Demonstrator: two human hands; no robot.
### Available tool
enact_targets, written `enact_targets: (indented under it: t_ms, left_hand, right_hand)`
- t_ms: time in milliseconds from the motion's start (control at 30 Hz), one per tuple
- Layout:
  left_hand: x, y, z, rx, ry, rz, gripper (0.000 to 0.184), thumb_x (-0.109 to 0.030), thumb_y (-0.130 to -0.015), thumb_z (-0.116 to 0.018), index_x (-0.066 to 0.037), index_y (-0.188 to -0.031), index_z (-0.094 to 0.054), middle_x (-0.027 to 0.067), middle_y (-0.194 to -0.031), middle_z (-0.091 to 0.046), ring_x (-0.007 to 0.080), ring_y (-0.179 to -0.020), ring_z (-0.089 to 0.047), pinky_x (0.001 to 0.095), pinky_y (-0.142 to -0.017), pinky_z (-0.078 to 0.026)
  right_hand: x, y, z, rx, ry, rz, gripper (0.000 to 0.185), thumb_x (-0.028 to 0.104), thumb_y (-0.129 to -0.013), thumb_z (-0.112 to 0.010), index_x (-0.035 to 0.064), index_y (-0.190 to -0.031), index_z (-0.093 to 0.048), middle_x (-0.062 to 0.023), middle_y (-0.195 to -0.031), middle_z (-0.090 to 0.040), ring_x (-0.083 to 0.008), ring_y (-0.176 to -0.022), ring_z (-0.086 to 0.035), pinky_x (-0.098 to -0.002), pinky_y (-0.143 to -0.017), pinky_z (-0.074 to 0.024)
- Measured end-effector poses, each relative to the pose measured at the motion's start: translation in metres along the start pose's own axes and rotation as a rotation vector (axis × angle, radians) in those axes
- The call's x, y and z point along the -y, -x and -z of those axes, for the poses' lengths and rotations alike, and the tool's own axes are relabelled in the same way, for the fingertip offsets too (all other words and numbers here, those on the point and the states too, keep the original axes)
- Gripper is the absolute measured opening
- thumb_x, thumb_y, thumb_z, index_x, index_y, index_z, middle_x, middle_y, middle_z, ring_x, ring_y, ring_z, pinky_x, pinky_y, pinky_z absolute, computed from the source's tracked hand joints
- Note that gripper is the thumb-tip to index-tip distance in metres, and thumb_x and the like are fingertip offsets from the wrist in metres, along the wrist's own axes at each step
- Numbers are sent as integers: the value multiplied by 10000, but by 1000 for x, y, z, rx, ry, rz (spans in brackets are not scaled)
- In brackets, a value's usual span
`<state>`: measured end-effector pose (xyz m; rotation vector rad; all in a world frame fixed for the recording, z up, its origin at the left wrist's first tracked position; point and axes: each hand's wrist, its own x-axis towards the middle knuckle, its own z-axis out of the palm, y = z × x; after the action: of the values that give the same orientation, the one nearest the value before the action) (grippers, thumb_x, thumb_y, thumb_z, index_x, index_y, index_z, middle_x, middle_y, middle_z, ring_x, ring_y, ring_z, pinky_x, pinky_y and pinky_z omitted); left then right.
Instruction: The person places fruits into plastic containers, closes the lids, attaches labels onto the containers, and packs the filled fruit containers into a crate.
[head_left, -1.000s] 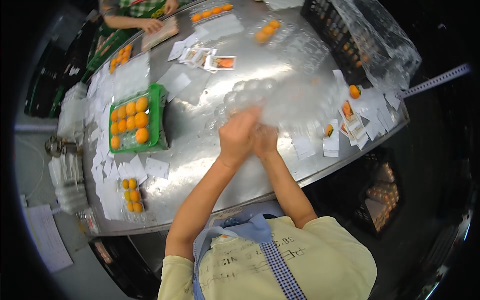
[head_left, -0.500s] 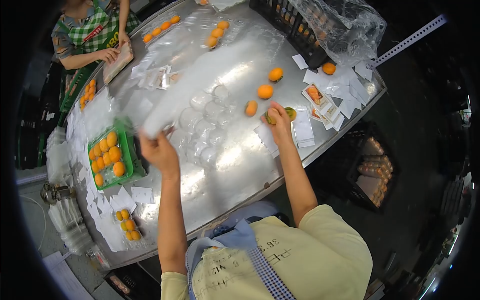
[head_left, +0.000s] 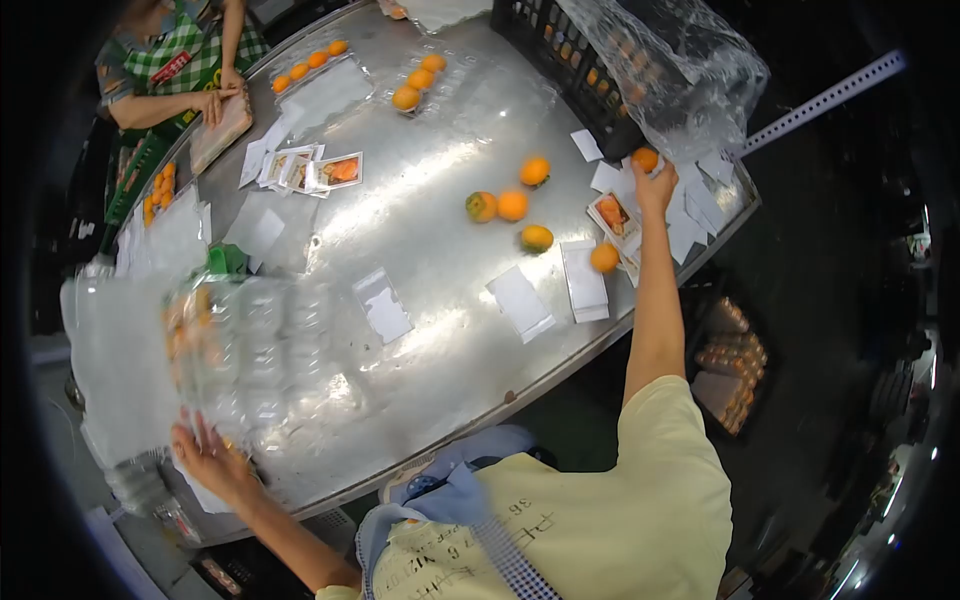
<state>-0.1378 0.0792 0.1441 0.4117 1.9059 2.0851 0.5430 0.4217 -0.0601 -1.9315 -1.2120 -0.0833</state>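
My right hand (head_left: 656, 188) reaches to the far right of the table, fingers curled round an orange persimmon (head_left: 645, 158) beside the black crate. My left hand (head_left: 212, 458) is low at the left, fingers apart, just below a clear plastic fruit tray (head_left: 260, 345). That tray is opened out and blurred, and it covers the green basket of persimmons. Between my hands lie several loose persimmons (head_left: 512, 206), some showing a green calyx. One more persimmon (head_left: 604, 257) rests by the white cards (head_left: 584, 285) and picture labels (head_left: 613, 217).
A black crate (head_left: 560, 75) draped with clear plastic (head_left: 690, 80) stands at the back right. Filled trays (head_left: 420, 82) and picture cards (head_left: 335, 172) lie farther back. Across the table a co-worker's hands (head_left: 212, 103) press on a package. Another crate (head_left: 730, 365) sits below the right edge.
My right hand has left the persimmons it held and moved right to another one. My left hand has swung down-left, and the clear tray now lies spread at the left. The view has shifted slightly.
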Motion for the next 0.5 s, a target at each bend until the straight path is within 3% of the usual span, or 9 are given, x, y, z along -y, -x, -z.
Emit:
enact_targets:
  t_ms: [33,100,200,267,333,367,433,467,500]
  left_hand:
    - [1,-3,25,-24,45,21,386,-285,-947,-557,-24,-1222,-483,115,-1308,-530,233,-1190,-512,330,-867,-440]
    - [3,-27,86,-84,133,55,424,-280,-949,-553,-6,-1265,-481,94,-1317,-526,200,-1207,-495,310,-888,-433]
    - [-6,-26,138,-232,208,81,451,-269,-953,-545,12,-1297,-468,76,-1316,-529,173,-1195,-504,274,-905,-429]
    - [-3,-23,174,-312,182,61,425,-263,-954,-541,5,-1280,-485,74,-1311,-533,170,-1190,-508,265,-908,-430]
    - [4,-17,203,-391,185,34,389,-251,-955,-538,-9,-1258,-506,65,-1292,-546,174,-1183,-517,285,-917,-430]
    - [14,-15,225,-337,213,16,379,-267,-948,-551,-25,-1238,-524,48,-1263,-566,167,-1162,-532,305,-919,-425]
    - [11,-1,218,-452,161,31,377,-282,-939,-566,-36,-1224,-534,41,-1236,-582,154,-1131,-549,279,-871,-440]
    - [16,2,226,-456,162,31,367,-287,-932,-576,-48,-1210,-545,39,-1228,-588,149,-1109,-560,249,-814,-454]
    - [23,3,236,-451,186,33,361,-276,-933,-576,-56,-1217,-539,40,-1218,-593,152,-1101,-563,245,-778,-466]
  right_hand:
    - [-17,-13,-10,65,89,-69,753,338,-703,-766,-43,-1272,-453,-272,-1231,-505,-400,-1166,-457,-395,-965,-402]
    - [-40,-31,-26,243,38,-91,832,409,-647,-785,-50,-1258,-455,-280,-1213,-535,-409,-1109,-528,-434,-966,-413]
    - [-43,-34,-41,255,124,-244,865,391,-624,-814,-5,-1295,-436,-187,-1234,-562,-355,-1108,-556,-368,-968,-432]
    - [-62,-46,-50,271,-217,-303,821,329,-586,-860,7,-1237,-476,-142,-1201,-578,-284,-1056,-574,-346,-958,-436]
    - [-38,-40,-38,171,-28,-314,783,418,-629,-822,12,-1213,-493,-169,-1186,-580,-305,-1041,-582,-363,-915,-454]
    - [-36,-32,-39,82,-13,-213,788,467,-651,-794,20,-1226,-492,-181,-1179,-582,-323,-1049,-580,-374,-899,-459]
    - [-4,1,-19,38,-167,-102,705,440,-711,-763,34,-1226,-504,-172,-1179,-587,-324,-1063,-577,-375,-917,-450]
    - [5,20,-14,86,-224,-52,679,392,-721,-774,8,-1212,-503,-182,-1126,-620,-320,-1005,-608,-378,-887,-460]
    - [52,49,14,198,-128,-88,632,384,-725,-771,56,-1205,-524,-173,-1128,-620,-298,-997,-612,-365,-877,-465]
